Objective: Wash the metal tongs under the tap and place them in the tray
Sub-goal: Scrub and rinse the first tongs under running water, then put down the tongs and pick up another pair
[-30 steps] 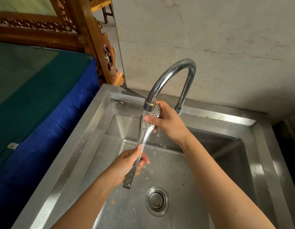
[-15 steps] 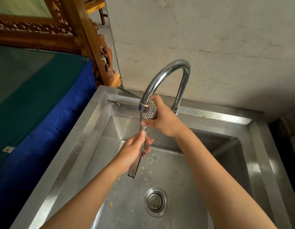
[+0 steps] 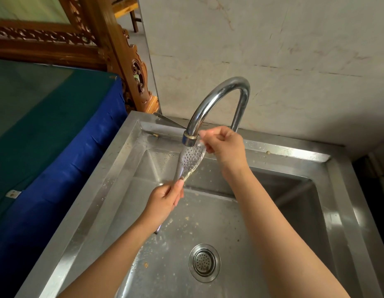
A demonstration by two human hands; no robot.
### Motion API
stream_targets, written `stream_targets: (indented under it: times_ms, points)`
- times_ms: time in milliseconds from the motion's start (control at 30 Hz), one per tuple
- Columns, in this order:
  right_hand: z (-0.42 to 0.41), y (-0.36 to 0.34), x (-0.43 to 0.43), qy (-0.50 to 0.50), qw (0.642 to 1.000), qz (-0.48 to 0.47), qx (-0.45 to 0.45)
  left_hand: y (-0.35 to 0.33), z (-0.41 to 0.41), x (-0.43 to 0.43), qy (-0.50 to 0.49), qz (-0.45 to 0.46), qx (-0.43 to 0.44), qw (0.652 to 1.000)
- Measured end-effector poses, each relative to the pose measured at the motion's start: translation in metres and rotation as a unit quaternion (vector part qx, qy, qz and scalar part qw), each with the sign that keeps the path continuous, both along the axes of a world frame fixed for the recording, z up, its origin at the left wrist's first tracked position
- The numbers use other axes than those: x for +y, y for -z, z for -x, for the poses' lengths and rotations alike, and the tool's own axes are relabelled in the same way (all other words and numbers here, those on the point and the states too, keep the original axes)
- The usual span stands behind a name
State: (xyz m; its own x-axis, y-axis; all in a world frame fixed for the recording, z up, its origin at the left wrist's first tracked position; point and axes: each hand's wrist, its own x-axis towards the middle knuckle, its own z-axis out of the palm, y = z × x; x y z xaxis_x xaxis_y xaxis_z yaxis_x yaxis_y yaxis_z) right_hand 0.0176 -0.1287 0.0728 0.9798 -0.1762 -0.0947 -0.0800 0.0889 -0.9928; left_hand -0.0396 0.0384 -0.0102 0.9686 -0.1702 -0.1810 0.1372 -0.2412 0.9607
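Metal tongs [image 3: 190, 161] held over the sink [image 3: 113, 168] basin, perforated head uppermost, directly beneath the tap [image 3: 219, 93] spout and almost touching it; water [image 3: 189, 174] runs over the head and falls from its lower edge; tongs tilted, head toward the back wall [image 3: 272, 50], handle slanting down toward the camera; left hand [image 3: 165, 203] wrapped round the handle just below the head, thumb lying along the metal, the handle's lower end showing beneath the wrist; right hand [image 3: 226, 147] pinches the upper right edge of the head between thumb and fingertips, remaining fingers curled; whether the two arms of the tongs are pressed together cannot be told; drain strainer [image 3: 204, 262] set in the basin floor nearer the camera, well apart from the tongs; small food specks [image 3: 186, 218] scattered on the wet steel; left of the sink, blue and green cloth [image 3: 47, 136] over a flat surface; carved wooden frame [image 3: 122, 50] behind it
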Motion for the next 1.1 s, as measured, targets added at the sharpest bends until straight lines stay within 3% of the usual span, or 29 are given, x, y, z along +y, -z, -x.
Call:
stream_targets:
  times_ms: [100,267,367,600,700,767,900,1100]
  points:
    - [-0.003,-0.002,-0.005,0.058,0.998,-0.008,-0.001,0.005,0.011,0.004,-0.003,0.004,0.045,0.999]
    - [-0.001,0.015,0.001,0.027,0.986,0.16,0.047,0.002,0.002,-0.006,-0.063,0.049,0.097,0.992]
    - [-0.001,0.031,0.001,0.026,0.975,0.21,0.069,-0.011,-0.016,-0.022,-0.106,0.098,0.109,0.983]
    - [0.006,0.046,0.005,0.046,0.985,0.074,0.149,-0.044,-0.045,-0.049,-0.146,0.161,0.096,0.971]
    - [0.008,0.049,0.018,-0.016,0.97,-0.011,0.243,-0.048,-0.045,-0.047,-0.16,0.187,0.089,0.965]
    - [0.008,0.052,0.028,-0.068,0.957,-0.009,0.28,-0.046,-0.044,-0.037,-0.178,0.181,0.075,0.964]
    - [0.003,0.064,0.038,-0.118,0.966,0.036,0.228,-0.036,-0.043,-0.009,-0.229,0.148,0.053,0.961]
    - [-0.019,0.061,0.043,-0.101,0.961,0.203,0.16,-0.016,-0.039,0.02,-0.254,0.103,0.023,0.961]
